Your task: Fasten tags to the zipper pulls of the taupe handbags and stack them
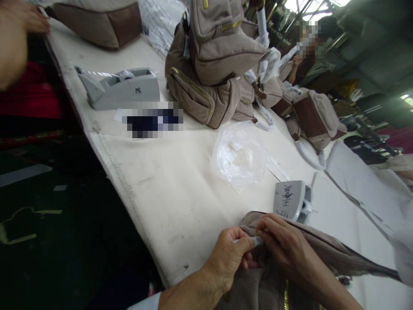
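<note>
A taupe corduroy bag [258, 280] with gold zips lies under both my hands at the bottom of the head view. My left hand [230, 254] is closed, pinching a small whitish strip [257, 241] between thumb and fingers. From the other side my right hand [284, 241] bends its fingers down at the strip's far end, against the bag. Its fingertips are partly hidden, so I cannot make out what they grip. Just beyond the right hand stands a grey tape dispenser [292, 200] with handwriting on it.
A clear plastic bag [238, 155] holding small white pieces lies mid-table [155, 189]. Farther back are another grey tape dispenser [125, 90] and stacked taupe bags [222, 56]. Another person's arm [16, 43] reaches in at upper left. The table edge runs down the left.
</note>
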{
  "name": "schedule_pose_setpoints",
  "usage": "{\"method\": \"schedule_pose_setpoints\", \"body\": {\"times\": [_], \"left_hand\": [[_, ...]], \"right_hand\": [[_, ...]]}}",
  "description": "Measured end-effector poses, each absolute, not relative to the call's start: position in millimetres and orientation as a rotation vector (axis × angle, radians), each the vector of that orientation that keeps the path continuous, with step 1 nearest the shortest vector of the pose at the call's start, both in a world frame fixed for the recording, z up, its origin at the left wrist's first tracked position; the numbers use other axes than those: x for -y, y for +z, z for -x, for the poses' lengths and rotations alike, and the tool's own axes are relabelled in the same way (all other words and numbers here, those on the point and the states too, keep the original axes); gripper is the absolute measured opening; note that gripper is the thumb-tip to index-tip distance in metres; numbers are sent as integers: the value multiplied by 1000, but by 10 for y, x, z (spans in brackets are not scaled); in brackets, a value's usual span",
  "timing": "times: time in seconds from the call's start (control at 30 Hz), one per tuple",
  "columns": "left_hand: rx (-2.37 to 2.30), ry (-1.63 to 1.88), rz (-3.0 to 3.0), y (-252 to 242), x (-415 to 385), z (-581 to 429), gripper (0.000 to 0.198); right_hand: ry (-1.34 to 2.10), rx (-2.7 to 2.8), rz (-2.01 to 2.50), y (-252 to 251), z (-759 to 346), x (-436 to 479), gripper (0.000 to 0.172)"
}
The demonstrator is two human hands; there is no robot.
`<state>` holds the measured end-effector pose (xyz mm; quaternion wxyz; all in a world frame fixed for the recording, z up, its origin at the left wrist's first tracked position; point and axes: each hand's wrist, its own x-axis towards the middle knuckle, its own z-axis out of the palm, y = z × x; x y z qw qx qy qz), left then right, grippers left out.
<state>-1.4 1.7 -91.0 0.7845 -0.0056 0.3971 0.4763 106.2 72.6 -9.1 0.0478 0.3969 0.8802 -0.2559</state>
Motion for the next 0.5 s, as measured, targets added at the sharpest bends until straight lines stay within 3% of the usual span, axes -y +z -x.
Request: {"method": "schedule_pose_setpoints", "body": {"times": [0.17,0.5], "left_hand": [[-786,988,126,-901,-40,35,14],[-644,861,408,-883,-52,35,5]], "right_hand": [[-723,-2873,-1139,-121,-1098,-646,18],[26,-3029,-615,-212,-1417,-425,29]]}}
